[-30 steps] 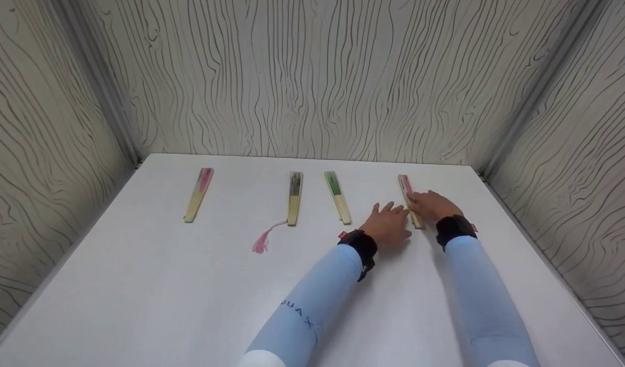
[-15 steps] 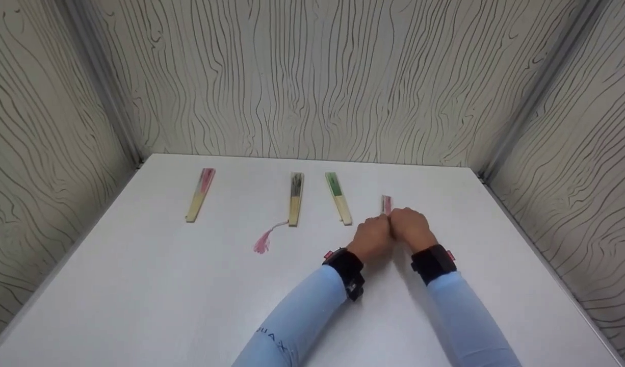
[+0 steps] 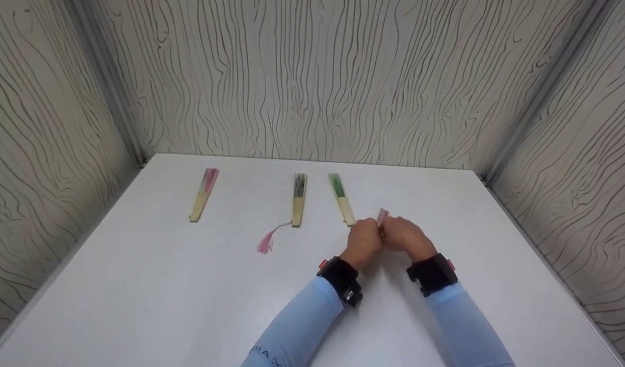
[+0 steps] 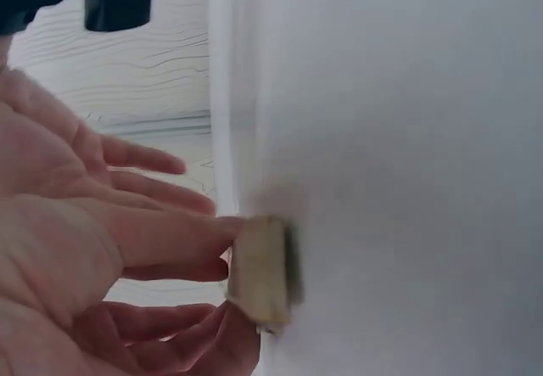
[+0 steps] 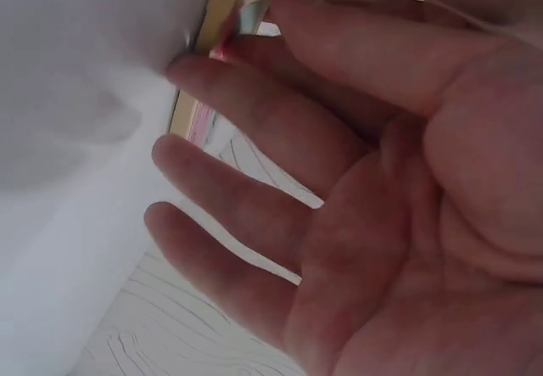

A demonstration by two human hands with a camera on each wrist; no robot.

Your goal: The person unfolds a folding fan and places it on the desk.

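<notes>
Together both hands [image 3: 381,239] pinch a folded fan [image 3: 383,216] above the counter [image 3: 139,285].
Light, stiff slats, delicate paper leaf: best held by the outer guard sticks near the pivot end.

Both hands are bunched together over the right-middle of the tabletop [image 3: 139,285], left hand [image 3: 362,243] and right hand [image 3: 405,237] touching around a red fan [image 3: 383,216]. Just left of them lies the green fan [image 3: 341,198], close enough to block a sideways sweep. Beyond it the tassel fan [image 3: 298,199], its pink tassel [image 3: 265,243] trailing toward the near side. The pink fan [image 3: 204,193] sits well apart, far left. Walls [image 3: 312,76] close in behind and on both sides. Wide bare surface near front and to the right.
</notes>
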